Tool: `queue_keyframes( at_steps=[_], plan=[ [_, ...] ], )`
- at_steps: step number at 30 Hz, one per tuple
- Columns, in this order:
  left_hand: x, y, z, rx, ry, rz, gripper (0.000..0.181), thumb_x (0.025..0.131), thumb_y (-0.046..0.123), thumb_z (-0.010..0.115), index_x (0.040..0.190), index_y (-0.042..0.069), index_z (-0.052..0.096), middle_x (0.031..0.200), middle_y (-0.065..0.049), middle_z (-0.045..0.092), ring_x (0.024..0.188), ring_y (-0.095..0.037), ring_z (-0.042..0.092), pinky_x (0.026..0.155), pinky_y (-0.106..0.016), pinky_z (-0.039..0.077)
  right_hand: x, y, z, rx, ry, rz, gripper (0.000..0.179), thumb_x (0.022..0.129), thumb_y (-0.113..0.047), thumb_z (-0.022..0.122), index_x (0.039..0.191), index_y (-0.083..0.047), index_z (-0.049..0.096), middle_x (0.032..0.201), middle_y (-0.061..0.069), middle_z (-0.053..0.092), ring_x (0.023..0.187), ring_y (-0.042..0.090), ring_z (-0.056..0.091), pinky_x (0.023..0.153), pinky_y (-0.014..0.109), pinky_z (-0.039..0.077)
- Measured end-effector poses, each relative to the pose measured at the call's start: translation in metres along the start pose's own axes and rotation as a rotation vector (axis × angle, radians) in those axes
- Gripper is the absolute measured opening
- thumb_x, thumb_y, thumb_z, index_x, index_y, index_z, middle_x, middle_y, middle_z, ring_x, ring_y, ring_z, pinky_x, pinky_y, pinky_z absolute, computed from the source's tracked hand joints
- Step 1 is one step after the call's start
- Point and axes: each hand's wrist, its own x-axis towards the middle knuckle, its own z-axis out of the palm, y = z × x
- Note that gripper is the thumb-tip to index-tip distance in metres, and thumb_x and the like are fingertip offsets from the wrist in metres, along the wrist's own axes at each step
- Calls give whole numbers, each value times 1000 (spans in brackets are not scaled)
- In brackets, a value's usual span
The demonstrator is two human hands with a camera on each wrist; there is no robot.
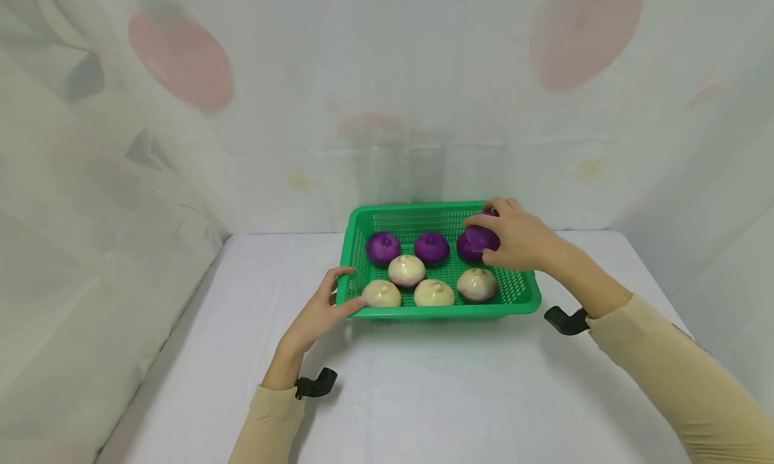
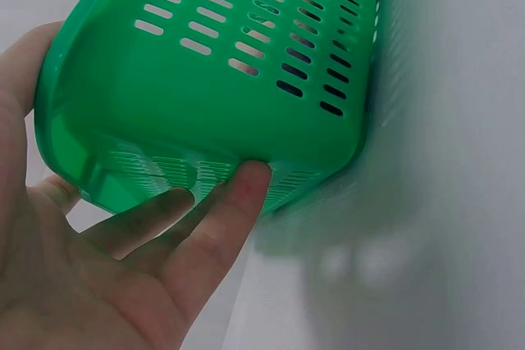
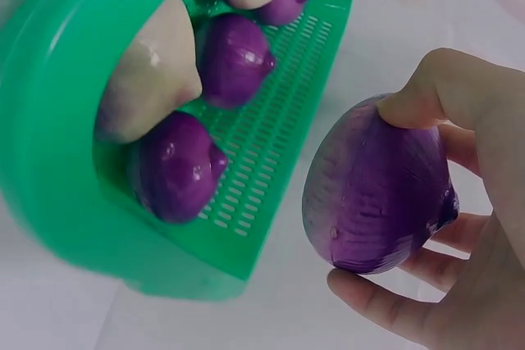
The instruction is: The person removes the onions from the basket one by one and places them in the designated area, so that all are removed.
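Observation:
My right hand [image 1: 521,239] holds a glossy purple onion [image 3: 377,190] between thumb and fingers, over the back right part of a green plastic basket [image 1: 417,311]. At the basket's front left corner, my left hand [image 1: 323,309] grips it, thumb at the front rim and fingers along the left side wall. Inside, purple onions sit along the back, one at the left [image 1: 383,248], one in the middle [image 1: 432,248] and one at the right [image 3: 179,167], partly covered by the held onion in the head view. Several pale onion-like bulbs [image 1: 434,293] lie nearer the front.
The basket stands on a white-covered table [image 1: 435,383], close to its back edge. Behind hangs a pale curtain [image 1: 387,81] with faded fruit prints. Black wrist-worn pieces [image 1: 317,383] stick out near both sleeves.

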Motion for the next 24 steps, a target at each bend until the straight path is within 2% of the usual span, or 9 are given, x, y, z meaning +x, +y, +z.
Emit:
queue_keyframes(
  at_steps=[8, 16, 24],
  plan=[
    [2, -3, 0, -11, -1, 3, 68, 94, 43, 74, 149, 34, 35, 161, -9, 30, 139, -43, 41, 102, -61, 42, -7, 11, -5, -28, 37, 51, 56, 82, -20, 68, 138, -21, 62, 142, 20, 43, 129, 40, 39, 76, 56, 53],
    [0, -3, -1, -16, 8, 1, 73, 92, 46, 75, 151, 32, 35, 161, -5, 30, 140, -41, 41, 102, -61, 42, -10, 26, -11, -37, 33, 94, 56, 83, -21, 68, 139, -19, 61, 142, 23, 42, 127, 42, 39, 75, 55, 53],
    [1, -1, -1, -5, 7, 5, 71, 93, 45, 74, 151, 33, 35, 162, -5, 27, 141, -42, 40, 103, -62, 42, -13, 46, -14, -36, 27, 158, 59, 83, -20, 67, 141, -14, 59, 141, 25, 41, 124, 45, 38, 76, 60, 52]
  ],
)
